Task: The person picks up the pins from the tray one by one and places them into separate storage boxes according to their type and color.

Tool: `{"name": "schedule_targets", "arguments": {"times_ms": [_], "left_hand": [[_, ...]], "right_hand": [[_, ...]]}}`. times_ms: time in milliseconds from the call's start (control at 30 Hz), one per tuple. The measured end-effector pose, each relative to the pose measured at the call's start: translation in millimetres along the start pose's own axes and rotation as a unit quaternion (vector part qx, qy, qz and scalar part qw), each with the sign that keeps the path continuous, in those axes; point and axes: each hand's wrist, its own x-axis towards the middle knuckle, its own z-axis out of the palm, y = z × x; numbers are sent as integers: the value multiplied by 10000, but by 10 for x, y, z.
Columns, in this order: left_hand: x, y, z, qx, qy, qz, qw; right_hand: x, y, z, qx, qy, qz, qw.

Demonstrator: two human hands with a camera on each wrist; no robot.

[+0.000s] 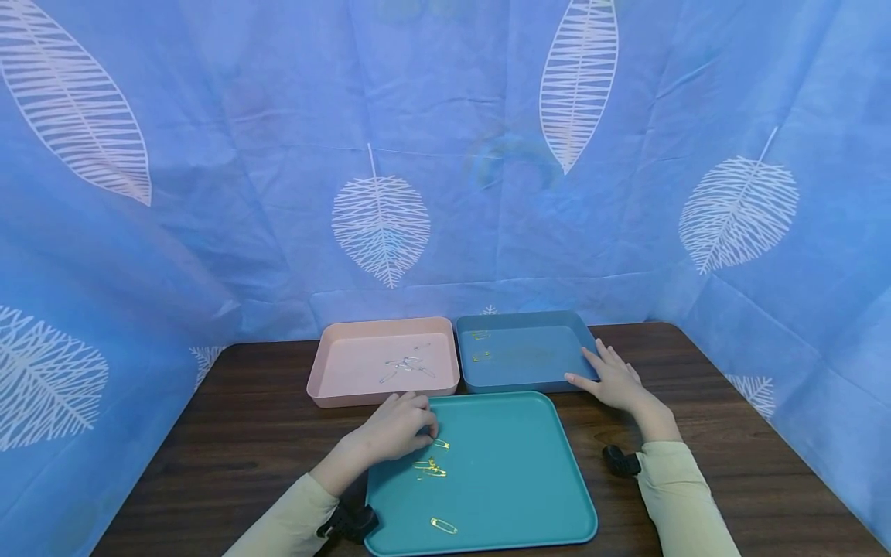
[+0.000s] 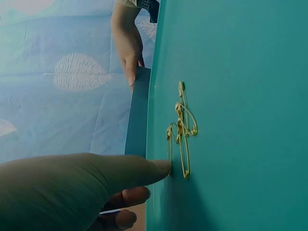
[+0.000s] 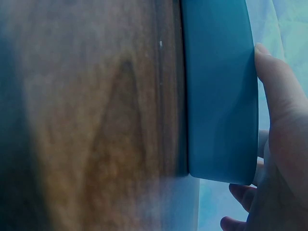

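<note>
"Layout on the dark surface [image 1: 264,456]?"

"Along the far edge, pink tray [image 1: 351,356] to the left and blue tray [image 1: 532,371] to the right, side by side; in front, teal tray [image 1: 515,480]."

"Hands?"

"Right hand [image 1: 616,382] at the blue tray's near right corner, fingers straight, spread, touching it. Left hand [image 1: 393,427] over the teal tray's left edge, toward the far corner, fingers bent, thumb at one gold pin [image 2: 169,133]; two other fingertips apart from the thumb. Clamped on the pin or merely touching? Cannot tell."

"Other pins?"

"Gold cluster [image 1: 431,468] just nearer than the left hand; lone pin [image 1: 443,526] toward the near left corner. Paired gold pins [image 1: 481,357] by the blue tray's left edge; silver pins [image 1: 407,363] in the pink tray, right of middle."

"Step in hand?"

"Probably picking gold pins off the teal tray, sorting by colour. Called for next, presumably: a pinch on one pin without dragging the cluster."

"Differences between views?"

"From the left wrist, clearer overlap among pins, but no lone pin. From the right wrist, blue outer wall, thumb at its rim, no pins."
</note>
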Motion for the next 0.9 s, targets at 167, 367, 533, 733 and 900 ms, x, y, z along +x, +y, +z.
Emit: {"name": "schedule_targets", "arguments": {"times_ms": [167,367,533,733,900], "left_hand": [[26,10,-5,-93,-104,-36,9999],[66,32,-18,-117,-193,-80,9997],[96,44,-40,-167,-306,-77,9994],[150,84,-84,-183,-424,-40,9989],[225,100,-96,-183,-383,19,9991]], "right_hand": [[-14,0,-7,32,-19,-3,10000],[-24,-12,-12,71,33,-41,10000],[-11,-2,-6,57,-7,-14,10000],[-5,4,3,45,14,-11,10000],[-12,-1,3,32,45,-39,10000]]}}
